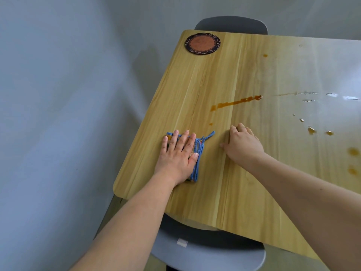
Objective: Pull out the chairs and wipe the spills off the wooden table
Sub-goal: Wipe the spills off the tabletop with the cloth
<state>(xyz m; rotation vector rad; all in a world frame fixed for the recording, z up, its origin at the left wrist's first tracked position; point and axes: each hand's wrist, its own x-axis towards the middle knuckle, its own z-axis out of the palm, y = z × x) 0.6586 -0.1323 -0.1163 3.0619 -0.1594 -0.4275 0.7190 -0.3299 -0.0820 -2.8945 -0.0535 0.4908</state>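
My left hand (pixel 178 153) lies flat, fingers spread, pressing a folded blue-edged cloth (pixel 197 153) onto the wooden table (pixel 195 85) near its left edge. My right hand (pixel 242 143) rests on the bare tabletop just right of the cloth, fingers slightly curled, holding nothing. An amber streak of spill (pixel 234 102) runs across the table beyond both hands, with a small drop (pixel 211 124) nearer the cloth. More amber blots (pixel 353 151) and wet patches (pixel 310 130) lie to the right. A grey chair (pixel 209 249) sits under the near edge; another grey chair (pixel 231 24) stands at the far end.
A round dark coaster with an orange centre (pixel 203 43) sits at the table's far left corner. A grey wall (pixel 58 94) runs along the left side of the table. Glare covers the table's far right part.
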